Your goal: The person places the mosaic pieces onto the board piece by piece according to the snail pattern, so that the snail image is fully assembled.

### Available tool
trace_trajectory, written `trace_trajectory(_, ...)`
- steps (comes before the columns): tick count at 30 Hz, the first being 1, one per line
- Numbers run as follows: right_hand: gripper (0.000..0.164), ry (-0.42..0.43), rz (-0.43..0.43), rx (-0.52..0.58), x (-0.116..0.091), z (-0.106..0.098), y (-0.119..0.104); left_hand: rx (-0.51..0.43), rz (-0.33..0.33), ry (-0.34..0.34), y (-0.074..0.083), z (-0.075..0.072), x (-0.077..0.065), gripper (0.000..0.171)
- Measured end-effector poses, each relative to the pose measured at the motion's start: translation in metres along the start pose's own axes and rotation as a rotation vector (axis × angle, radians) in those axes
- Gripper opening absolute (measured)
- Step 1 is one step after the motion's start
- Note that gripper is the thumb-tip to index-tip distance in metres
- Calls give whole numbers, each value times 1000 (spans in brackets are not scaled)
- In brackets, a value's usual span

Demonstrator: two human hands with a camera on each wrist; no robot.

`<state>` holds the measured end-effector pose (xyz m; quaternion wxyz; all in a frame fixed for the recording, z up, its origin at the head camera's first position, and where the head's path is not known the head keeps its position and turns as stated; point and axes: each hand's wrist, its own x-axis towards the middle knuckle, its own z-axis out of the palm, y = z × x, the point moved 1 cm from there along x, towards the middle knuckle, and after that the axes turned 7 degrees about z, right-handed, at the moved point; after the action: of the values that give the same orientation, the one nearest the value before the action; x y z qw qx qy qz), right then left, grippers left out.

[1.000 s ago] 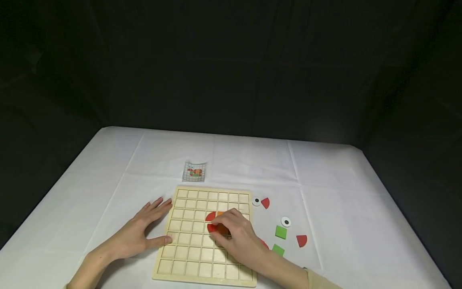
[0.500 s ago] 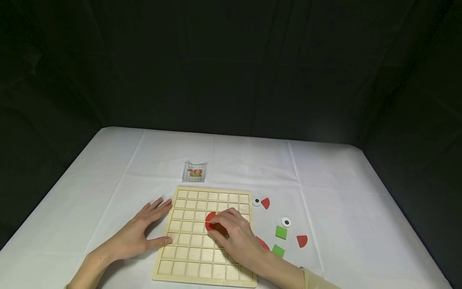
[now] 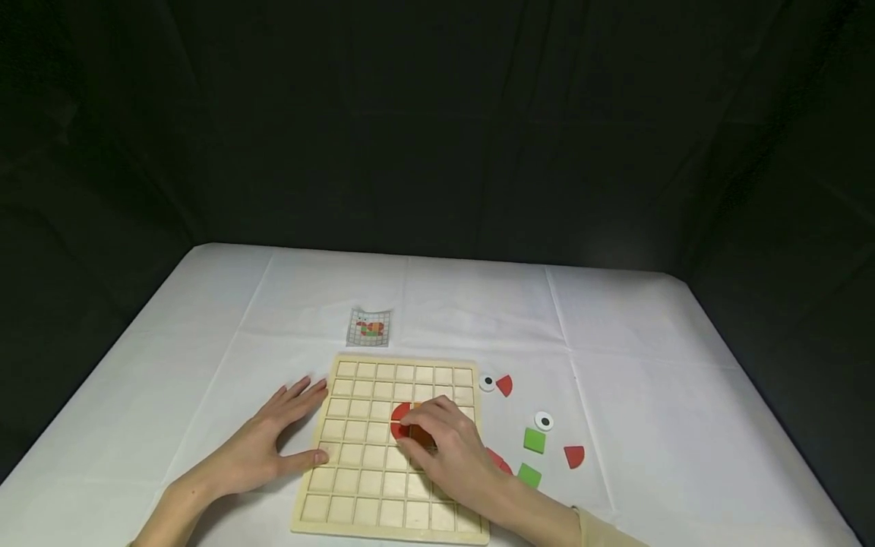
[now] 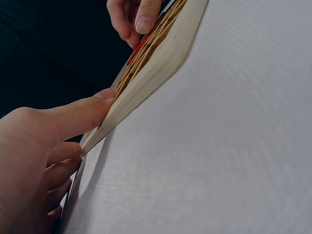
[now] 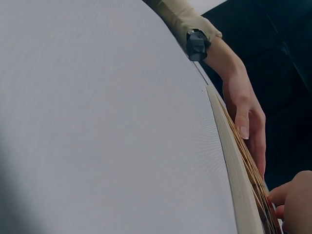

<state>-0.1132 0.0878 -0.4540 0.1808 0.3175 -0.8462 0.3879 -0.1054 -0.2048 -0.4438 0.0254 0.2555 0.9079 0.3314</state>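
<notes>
A pale wooden grid board (image 3: 364,480) lies on the white table. My right hand (image 3: 453,450) is over its middle, thumb and index finger curled at either side of a red quarter-circle piece (image 3: 397,431) that lies in a cell. Directly above it sits another red quarter-circle (image 3: 400,411); orange pieces (image 3: 424,436) beside them are mostly hidden under the hand. With fingers stretched out, my left hand (image 3: 254,447) rests at the board's left side, thumb on the rim. In the left wrist view, the left thumb (image 4: 80,114) touches the board's edge.
Behind the board lies a small picture card (image 3: 369,328). To the right are loose green squares (image 3: 535,441), red quarter-circles (image 3: 574,456) and white eye discs (image 3: 544,421). More red pieces (image 3: 500,461) lie by the right wrist. Dark cloth (image 3: 437,129) surrounds the table.
The lower red quarter-circle, tilted a second ago, now lies lined up under the upper one. My right hand shifted slightly with it, then stayed there. The left hand stays put.
</notes>
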Motion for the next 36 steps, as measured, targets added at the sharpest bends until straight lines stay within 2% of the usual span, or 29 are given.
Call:
trace_trajectory(4, 17, 24, -30, -13, -3, -8, 4, -1, 5, 6, 0, 3, 0, 90)
trace_trajectory(8, 17, 48, -16, -40, -6, -21, 12, 6, 16, 14, 1, 3, 0, 90)
trace_trajectory(23, 25, 204, 199, -284, -21, -80, 72, -1, 23, 12, 4, 2, 2, 87)
trace_trajectory(29, 30, 171, 340, -287, -23, -91, 83, 3, 27, 17, 4, 1, 2, 87)
trace_trajectory(32, 31, 139, 366, -269, -23, -92, 84, 6, 31, 20, 3, 1, 2, 87)
trace_trajectory(36, 30, 136, 357, -273, -22, -91, 85, 5, 12, 9, 2, 1, 3, 88)
